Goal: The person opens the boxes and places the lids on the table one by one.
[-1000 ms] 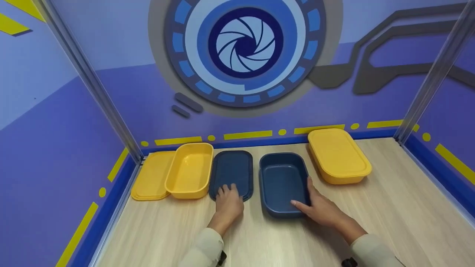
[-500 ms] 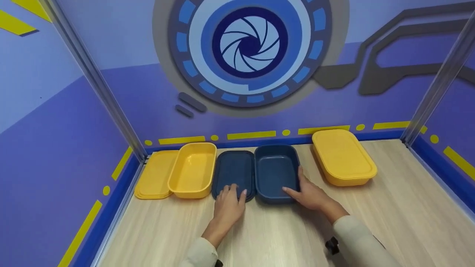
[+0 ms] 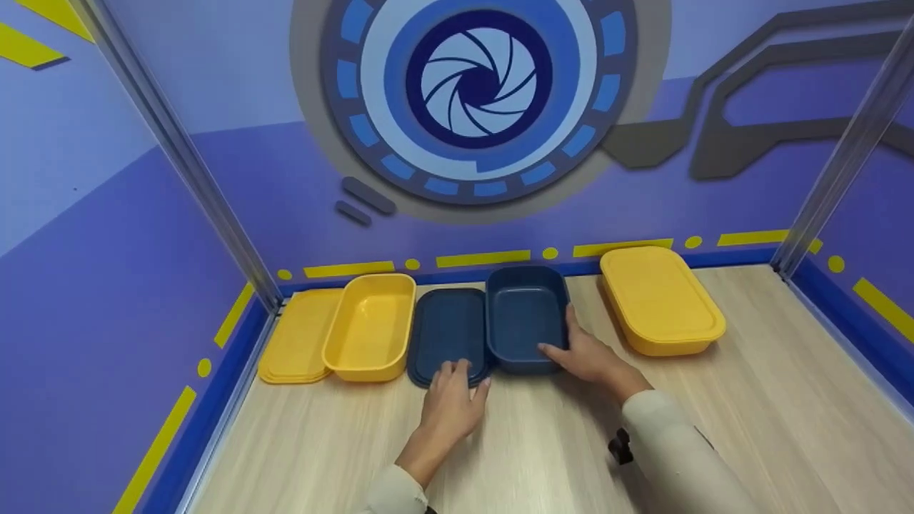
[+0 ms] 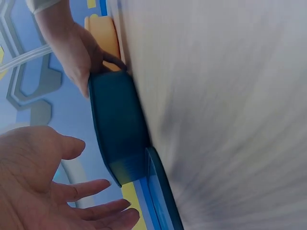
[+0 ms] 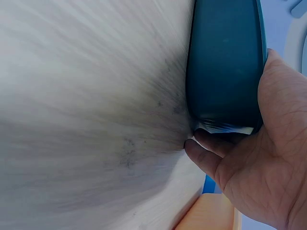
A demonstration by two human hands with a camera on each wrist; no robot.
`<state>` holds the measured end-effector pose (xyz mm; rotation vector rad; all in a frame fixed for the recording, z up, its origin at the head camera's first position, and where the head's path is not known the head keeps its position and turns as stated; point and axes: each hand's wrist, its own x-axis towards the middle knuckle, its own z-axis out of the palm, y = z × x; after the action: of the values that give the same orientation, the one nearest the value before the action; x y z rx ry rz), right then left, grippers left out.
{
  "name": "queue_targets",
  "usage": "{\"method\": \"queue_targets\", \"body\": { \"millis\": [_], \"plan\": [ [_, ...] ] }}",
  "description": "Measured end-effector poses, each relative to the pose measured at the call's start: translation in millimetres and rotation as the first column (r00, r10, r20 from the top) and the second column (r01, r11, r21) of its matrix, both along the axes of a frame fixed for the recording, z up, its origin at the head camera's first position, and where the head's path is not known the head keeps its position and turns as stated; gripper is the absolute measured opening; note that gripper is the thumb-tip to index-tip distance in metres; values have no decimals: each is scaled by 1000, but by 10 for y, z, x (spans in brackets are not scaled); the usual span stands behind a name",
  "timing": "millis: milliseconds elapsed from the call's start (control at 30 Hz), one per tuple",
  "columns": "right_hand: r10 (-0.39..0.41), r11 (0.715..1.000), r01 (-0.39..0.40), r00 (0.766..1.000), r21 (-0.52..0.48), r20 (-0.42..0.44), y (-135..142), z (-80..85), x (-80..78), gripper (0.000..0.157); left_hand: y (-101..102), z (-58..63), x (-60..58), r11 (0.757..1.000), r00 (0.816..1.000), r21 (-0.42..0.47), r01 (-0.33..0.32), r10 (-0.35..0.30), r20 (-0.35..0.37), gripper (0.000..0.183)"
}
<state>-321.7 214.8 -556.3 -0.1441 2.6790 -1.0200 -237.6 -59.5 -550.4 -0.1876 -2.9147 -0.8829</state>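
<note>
A dark blue food container (image 3: 525,314) without a lid stands near the back wall in the head view. My right hand (image 3: 594,358) grips its front right corner, the thumb over the rim and the fingers along the outer side; the right wrist view shows this grip on the container (image 5: 225,62) close up. Left of it lies a flat dark blue lid (image 3: 448,328), its edge right beside the container. My left hand (image 3: 451,408) hovers at the lid's front edge, and in the left wrist view its fingers (image 4: 91,186) are spread and hold nothing.
Left of the blue lid stands an open yellow container (image 3: 370,328), slightly overlapping a yellow lid (image 3: 296,339). A yellow container with its lid on (image 3: 660,300) stands at the right. A printed wall (image 3: 250,185) closes off the back of the wooden table (image 3: 528,442).
My right hand has slid the blue container left and back toward the wall, up beside the blue lid. My left hand has drawn back slightly and shifted right along the lid's front edge.
</note>
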Motion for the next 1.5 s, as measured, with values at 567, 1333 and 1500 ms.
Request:
{"method": "queue_targets", "body": {
  "millis": [567, 1333, 1500],
  "plan": [
    [-60, 997, 60, 998, -42, 5, 68, -57, -17, 124, -6, -118, 69, 998, 991, -21, 67, -65, 115, 57],
    [-20, 938, 105, 968, 331, -251, 1324, 91, 3, 107, 57, -109, 103, 995, 992, -34, 90, -86, 97, 51],
    [19, 917, 67, 977, 394, -211, 1340, 57, 40, 101, 45, -132, 99, 993, 989, -37, 112, -107, 106, 52]
  ]
}}
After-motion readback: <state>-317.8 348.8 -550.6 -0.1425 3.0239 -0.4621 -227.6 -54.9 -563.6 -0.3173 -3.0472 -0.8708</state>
